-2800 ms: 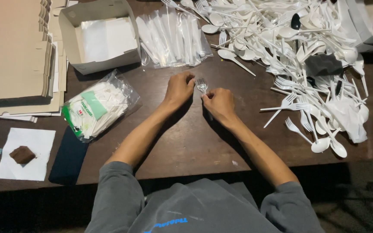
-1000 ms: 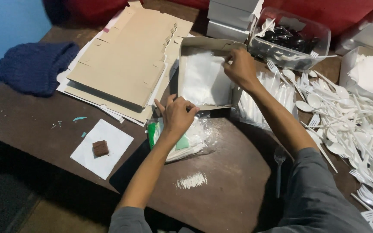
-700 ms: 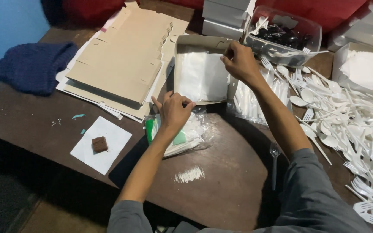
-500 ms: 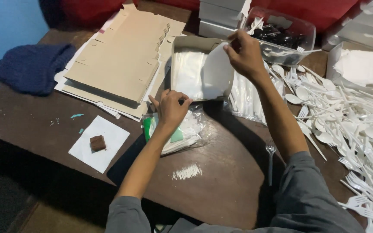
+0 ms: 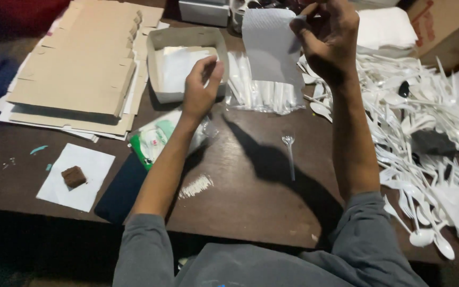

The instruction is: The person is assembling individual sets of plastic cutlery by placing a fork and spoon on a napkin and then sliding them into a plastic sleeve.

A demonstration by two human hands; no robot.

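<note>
My right hand (image 5: 328, 33) is raised near the top of the view and pinches the corner of a white paper napkin (image 5: 269, 45), which hangs open in the air. My left hand (image 5: 200, 87) hovers at the near edge of an open cardboard box (image 5: 155, 69) of white napkins, fingers loosely curled and holding nothing that I can see. A clear plastic fork (image 5: 289, 154) lies alone on the dark wooden table (image 5: 251, 196) between my arms. Just behind it lies a clear bag of white cutlery (image 5: 264, 95).
A big heap of loose white plastic spoons and forks (image 5: 426, 138) covers the right side. Flattened cardboard sheets (image 5: 75, 64) lie at the back left. A bag of green-and-white packets (image 5: 158, 141), a dark flat object (image 5: 120, 188) and a brown lump on white paper (image 5: 74, 176) lie left.
My right hand has lifted a napkin out of the box and raised it high. My left hand moved from the packet bag up to the box edge.
</note>
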